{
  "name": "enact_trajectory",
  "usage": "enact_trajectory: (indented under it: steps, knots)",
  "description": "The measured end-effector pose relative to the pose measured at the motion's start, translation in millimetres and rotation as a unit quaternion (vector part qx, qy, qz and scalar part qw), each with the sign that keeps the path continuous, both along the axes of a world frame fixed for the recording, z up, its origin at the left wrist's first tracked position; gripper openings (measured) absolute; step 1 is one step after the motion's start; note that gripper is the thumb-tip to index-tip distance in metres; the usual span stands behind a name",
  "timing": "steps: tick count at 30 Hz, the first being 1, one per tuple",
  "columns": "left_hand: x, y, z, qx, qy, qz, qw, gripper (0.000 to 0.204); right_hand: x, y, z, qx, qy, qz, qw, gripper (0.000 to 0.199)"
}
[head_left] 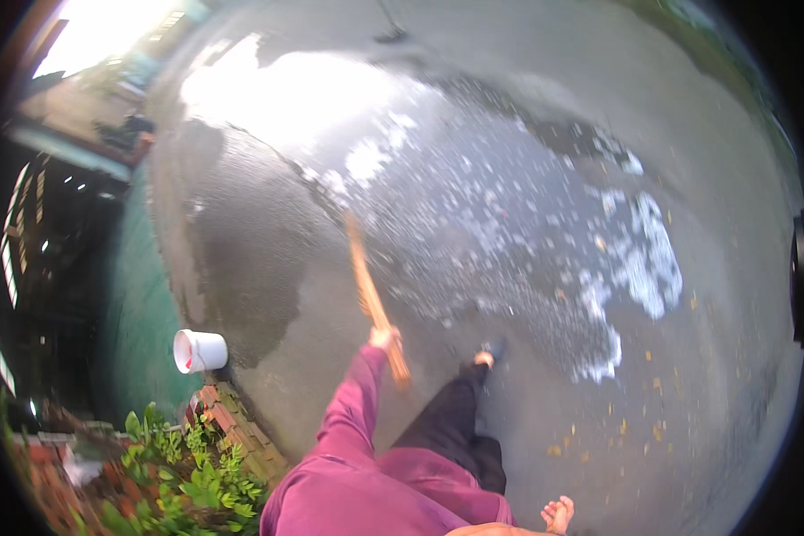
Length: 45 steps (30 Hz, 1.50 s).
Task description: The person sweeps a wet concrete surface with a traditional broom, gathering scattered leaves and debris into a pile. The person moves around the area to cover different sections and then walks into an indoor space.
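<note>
My left hand [385, 339] is closed around a stick broom [366, 281], a long orange-brown bundle of thin sticks blurred by motion. Its far end points ahead over the wet concrete, and its near end sticks out behind my fist. At the lower edge, my right hand [558, 515] hangs beside my body with its fingers loosely bent and apart, holding nothing that I can see. Ahead of the broom spreads a shiny puddle [473, 205] with whitish patches, foam or reflections. My foot [489, 353] is on the concrete near its edge.
A white bucket [207, 351] lies tipped on its side at the left, by a green wall or strip [138, 295]. Below it are brick edging [241, 424] and a leafy plant [196, 487]. Yellow leaves [623, 427] dot the concrete at the right.
</note>
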<state>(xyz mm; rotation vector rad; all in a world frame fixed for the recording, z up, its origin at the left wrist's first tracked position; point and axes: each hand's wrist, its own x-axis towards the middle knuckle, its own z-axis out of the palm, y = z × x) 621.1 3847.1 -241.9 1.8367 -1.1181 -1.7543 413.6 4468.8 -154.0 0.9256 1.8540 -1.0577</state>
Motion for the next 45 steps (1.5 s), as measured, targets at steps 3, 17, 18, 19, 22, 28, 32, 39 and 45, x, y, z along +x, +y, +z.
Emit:
enact_trajectory:
  steps: [3,17,18,19,22,28,32,39,45]
  knots:
    - [-21.4,-56.4,-81.3,0.124,0.107,-0.023,0.986,0.023,-1.8,-3.9,14.4,0.011,-0.039,-0.05,0.998,0.034]
    - [-352.2,200.0,-28.4,0.208,-0.172,-0.689,0.672,0.095,-62.6,-161.7,92.6,-0.06,-0.076,0.066,0.993,0.028]
    - [-363.4,185.8,-30.2,0.21,-0.15,-0.715,0.649,0.094,-65.7,-155.2,93.6,-0.068,-0.066,0.069,0.993,0.028]
    - [-367.1,163.2,-34.4,0.23,-0.106,-0.708,0.659,0.092,-68.1,-148.2,92.5,-0.045,-0.062,0.072,0.994,0.028]
    - [-354.4,107.9,-25.9,0.306,0.04,-0.61,0.73,0.078,-74.0,-128.4,77.7,-0.038,-0.04,0.063,0.996,0.03]
    - [-258.5,1.8,52.8,0.258,0.066,-0.33,0.905,0.075,-105.0,-122.1,27.5,-0.048,-0.12,0.148,0.981,0.03]
    - [-215.1,-40.6,61.0,0.197,0.013,-0.142,0.97,0.043,-175.4,-132.4,10.2,-0.062,-0.136,0.208,0.967,0.029]
    - [-313.2,-102.4,-71.5,0.151,-0.081,-0.12,0.978,0.007,-284.3,-120.4,32.5,-0.11,0.065,0.095,0.987,0.027]
    - [-410.4,124.5,-87.1,0.115,-0.299,-0.401,0.858,0.085,-274.1,-57.7,29.1,-0.015,-0.042,0.094,0.995,0.027]
